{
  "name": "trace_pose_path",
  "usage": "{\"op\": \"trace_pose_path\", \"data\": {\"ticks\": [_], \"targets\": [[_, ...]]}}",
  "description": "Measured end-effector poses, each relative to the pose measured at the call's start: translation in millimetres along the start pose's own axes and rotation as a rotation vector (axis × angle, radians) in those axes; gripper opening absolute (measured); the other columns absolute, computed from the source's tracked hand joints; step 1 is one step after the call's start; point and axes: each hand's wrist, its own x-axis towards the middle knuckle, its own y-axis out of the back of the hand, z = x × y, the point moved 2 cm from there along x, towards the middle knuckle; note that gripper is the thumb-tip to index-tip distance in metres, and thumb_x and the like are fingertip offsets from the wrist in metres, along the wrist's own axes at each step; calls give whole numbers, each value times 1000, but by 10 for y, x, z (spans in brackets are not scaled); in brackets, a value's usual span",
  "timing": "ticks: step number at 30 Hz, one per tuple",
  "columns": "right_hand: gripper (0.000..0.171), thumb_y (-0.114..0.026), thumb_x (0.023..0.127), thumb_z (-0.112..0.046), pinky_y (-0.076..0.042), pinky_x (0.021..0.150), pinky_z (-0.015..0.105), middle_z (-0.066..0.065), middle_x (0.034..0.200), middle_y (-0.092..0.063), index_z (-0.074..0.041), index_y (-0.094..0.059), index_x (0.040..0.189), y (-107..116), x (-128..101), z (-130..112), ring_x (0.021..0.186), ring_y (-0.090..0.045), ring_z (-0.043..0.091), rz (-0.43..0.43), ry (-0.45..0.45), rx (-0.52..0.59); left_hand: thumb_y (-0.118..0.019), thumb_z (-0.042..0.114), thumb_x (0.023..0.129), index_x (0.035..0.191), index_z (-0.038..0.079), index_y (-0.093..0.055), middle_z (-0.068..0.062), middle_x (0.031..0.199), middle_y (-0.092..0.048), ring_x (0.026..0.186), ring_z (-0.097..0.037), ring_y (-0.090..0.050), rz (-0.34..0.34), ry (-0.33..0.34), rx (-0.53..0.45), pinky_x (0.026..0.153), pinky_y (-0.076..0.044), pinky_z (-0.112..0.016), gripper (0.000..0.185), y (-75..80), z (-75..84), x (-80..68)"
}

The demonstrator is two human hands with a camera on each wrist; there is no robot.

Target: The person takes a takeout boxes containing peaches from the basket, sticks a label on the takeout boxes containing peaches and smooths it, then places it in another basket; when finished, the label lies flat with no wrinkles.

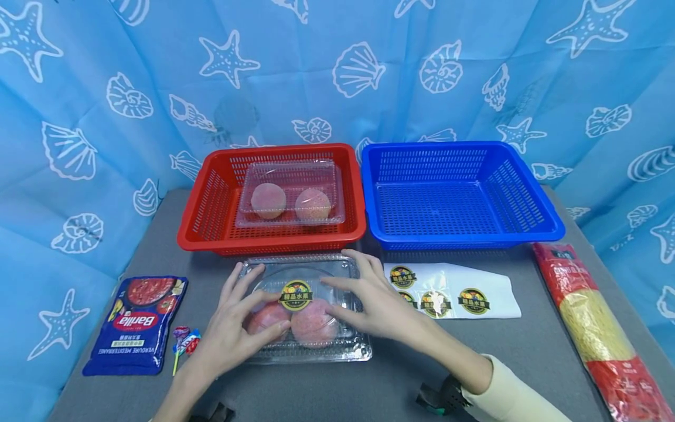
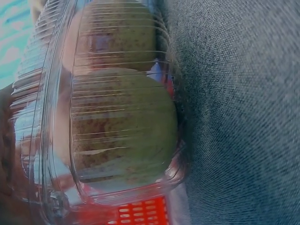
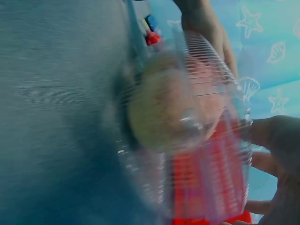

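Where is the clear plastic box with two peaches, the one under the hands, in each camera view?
Head: the clear plastic box with two peaches lies low centre, under both hands, before the red plastic basket.
Left wrist: fills left and centre.
Right wrist: centre-right, blurred.
Shared landmark: the red plastic basket, at the bottom edge of both wrist views.

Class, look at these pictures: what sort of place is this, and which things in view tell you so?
Probably a staged tabletop work station, not a real kitchen or shop. A blue sea-print curtain encloses a grey table; a red basket and a blue basket stand side by side; a sticker sheet lies beside them.
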Motion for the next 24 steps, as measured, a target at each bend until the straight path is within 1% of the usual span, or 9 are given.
{"op": "trace_pose_path", "data": {"ticks": [3, 7, 9, 11, 15, 17, 20, 21, 24], "targets": [[67, -79, 88, -39, -44, 101, 75, 21, 167, -21, -29, -53, 150, -24, -127, 87, 147, -33, 49, -4, -60, 107, -86, 40, 79, 113, 31, -73, -11, 164, -37, 157, -47, -9, 0, 8, -11, 108, -16, -86, 37, 2, 7, -4], [96, -80, 88, -37, -56, 97, 59, 29, 165, -19, -23, -23, 164, -99, -271, 230, 136, -49, 51, -45, -147, 307, -86, 40, 79, 114, 32, -73, -9, 165, -36, 158, -46, -8, -4, 23, -33, 108, -15, -86, 38, 0, 12, -12], [104, -77, 90, -36, -63, 83, 46, 28, 167, -15, -24, -7, 166, -150, -319, 289, 113, -67, 42, -103, -209, 445, -86, 40, 79, 115, 33, -73, -9, 165, -36, 158, -45, -6, -1, 29, -41, 109, -14, -86, 38, -10, 6, -15], [107, -74, 93, -35, -63, 76, 42, 25, 171, -8, -26, 4, 166, -211, -352, 331, 94, -72, 36, -146, -255, 559, -86, 39, 79, 115, 32, -73, -10, 165, -36, 158, -44, -6, 8, 26, -48, 108, -14, -87, 39, -17, 4, -13], [107, -72, 95, -33, -59, 89, 56, 18, 172, 9, -33, 9, 164, -316, -388, 360, 109, -66, 49, -182, -308, 684, -87, 38, 78, 116, 32, -72, -11, 164, -36, 159, -43, -6, 26, 20, -42, 109, -15, -86, 42, -39, -6, -15], [110, -74, 93, -31, -54, 94, 64, 20, 171, 15, -35, 11, 164, -345, -395, 351, 121, -56, 59, -187, -326, 749, -89, 37, 76, 116, 32, -72, -11, 164, -38, 159, -43, -7, 42, 13, -39, 109, -16, -85, 44, -49, -8, -17], [114, -76, 92, -25, -43, 106, 70, 17, 170, 23, -42, 12, 162, -371, -401, 324, 141, -35, 58, -211, -374, 902, -90, 35, 75, 117, 32, -72, -10, 163, -39, 159, -42, -8, 63, 4, -47, 110, -16, -85, 46, -58, -13, -16], [114, -75, 92, -23, -43, 104, 72, 16, 169, 26, -46, 13, 160, -377, -404, 310, 133, -45, 57, -223, -395, 960, -90, 34, 74, 116, 31, -72, -10, 162, -40, 158, -43, -9, 73, -3, -53, 109, -16, -86, 46, -59, -15, -16], [111, -70, 94, -16, -48, 105, 64, 13, 166, 35, -52, 14, 158, -381, -418, 282, 131, -52, 41, -241, -431, 1124, -90, 27, 74, 119, 26, -71, -12, 160, -42, 158, -43, -10, 102, -37, -104, 107, -14, -87, 49, -57, -38, -14]]}}
